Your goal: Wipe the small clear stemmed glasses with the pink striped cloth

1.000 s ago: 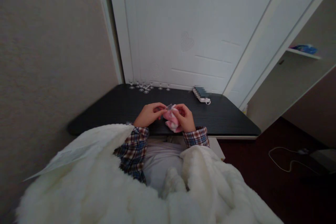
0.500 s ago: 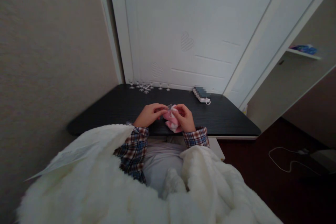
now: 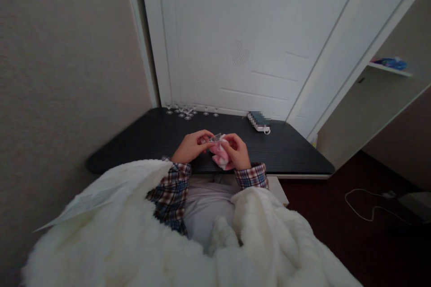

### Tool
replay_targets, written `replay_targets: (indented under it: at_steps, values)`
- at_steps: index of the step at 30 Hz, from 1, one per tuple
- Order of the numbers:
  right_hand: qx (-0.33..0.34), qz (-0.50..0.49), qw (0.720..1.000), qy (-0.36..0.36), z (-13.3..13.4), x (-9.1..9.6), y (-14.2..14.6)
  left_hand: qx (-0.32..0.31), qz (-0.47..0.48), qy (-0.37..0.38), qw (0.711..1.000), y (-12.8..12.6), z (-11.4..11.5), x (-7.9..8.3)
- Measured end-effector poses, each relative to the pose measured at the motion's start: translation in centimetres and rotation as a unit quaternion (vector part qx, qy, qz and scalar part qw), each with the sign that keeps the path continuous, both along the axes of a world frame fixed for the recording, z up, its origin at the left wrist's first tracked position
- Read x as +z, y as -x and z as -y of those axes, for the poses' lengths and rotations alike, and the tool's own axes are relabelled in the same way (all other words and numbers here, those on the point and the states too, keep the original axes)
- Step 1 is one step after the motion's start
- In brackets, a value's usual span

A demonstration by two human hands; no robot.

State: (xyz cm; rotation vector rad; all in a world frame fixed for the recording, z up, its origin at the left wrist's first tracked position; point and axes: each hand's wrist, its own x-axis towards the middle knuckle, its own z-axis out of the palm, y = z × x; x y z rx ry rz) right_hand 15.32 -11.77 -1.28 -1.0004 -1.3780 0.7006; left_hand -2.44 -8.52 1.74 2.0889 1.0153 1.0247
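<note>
Over the front of the black tabletop, my left hand pinches a small clear stemmed glass by its stem end. The glass lies tilted on its side, its bowl toward the right. My right hand is closed on a pink and white cloth, which hangs bunched below the fingers and touches the rim of the glass. Part of the glass's stem and foot is hidden by the left fingers.
Several small stemmed glasses stand along the back left of the black table. A white-edged device with a loop lies at the back right. A white panelled door rises behind. A white cable trails on the floor at right.
The glass has turned slightly between my fingers, and more of its bowl and stem now shows above the cloth. Both hands stay in nearly the same place.
</note>
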Motion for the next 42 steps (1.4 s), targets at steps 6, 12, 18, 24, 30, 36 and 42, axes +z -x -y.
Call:
replay_targets:
  at_steps: [6, 12, 18, 24, 30, 36, 42]
  values:
    - [0.002, -0.002, 1.000, 0.003, 0.08, 0.06, 0.02, 0.000, -0.023, -0.011, 1.000, 0.11, 0.30, 0.34]
    - [0.003, -0.001, 1.000, 0.005, 0.14, 0.04, -0.08, -0.011, -0.030, -0.006, 0.999, -0.03, 0.45, 0.47]
    - [0.004, -0.002, 1.000, 0.008, 0.15, 0.14, -0.12, -0.010, -0.034, -0.009, 0.999, -0.10, 0.29, 0.23]
    - [0.010, -0.007, 1.000, 0.007, -0.05, -0.13, -0.20, -0.002, -0.030, -0.008, 1.000, -0.25, 0.29, 0.07]
    - [0.003, -0.005, 1.000, 0.011, -0.02, -0.28, -0.33, 0.000, -0.037, -0.010, 0.999, -0.28, 0.22, -0.14]
    - [0.017, -0.012, 1.000, 0.010, -0.14, -0.29, -0.49, -0.001, -0.030, -0.012, 0.999, -0.31, 0.33, -0.11]
    - [0.019, -0.011, 1.000, 0.012, -0.03, -0.19, -0.37, -0.001, -0.030, -0.006, 1.000, -0.22, 0.35, 0.05]
